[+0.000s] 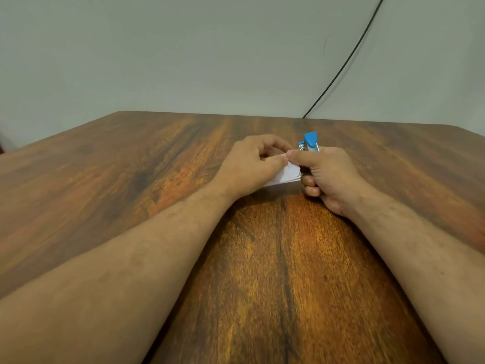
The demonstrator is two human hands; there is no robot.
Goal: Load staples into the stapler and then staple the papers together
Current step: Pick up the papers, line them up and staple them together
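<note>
Both hands are up over the middle of the wooden table (275, 258), forearms reaching in from the near edge, and they meet right at the work. The right hand (330, 177) grips the stapler (310, 143) — a small blue one with a metal body — fingers curled round its lower part, thumb stretched across toward the left, so that only the blue head and a bit of shiny metal stick up above the knuckles, pointing away from the camera. The left hand (252, 164) has its fingers bent and its thumb pressed down, pinching the papers (287, 176), a small white stack (only one corner shows, the rest hides under the palm and between the two hands). That white corner sits just beside the right hand's fingers, touching them or nearly so, and the two thumbs come tip to tip above it. Whether the paper edge is actually in the stapler's mouth cannot be told from here — the thumbs cover that spot. The papers are held low over the tabletop; whether they rest on it cannot be told. Behind it all, a plain pale wall (183, 53), with a thin black cable (349, 59) slanting down it from the top right and disappearing behind the table's far edge.
</note>
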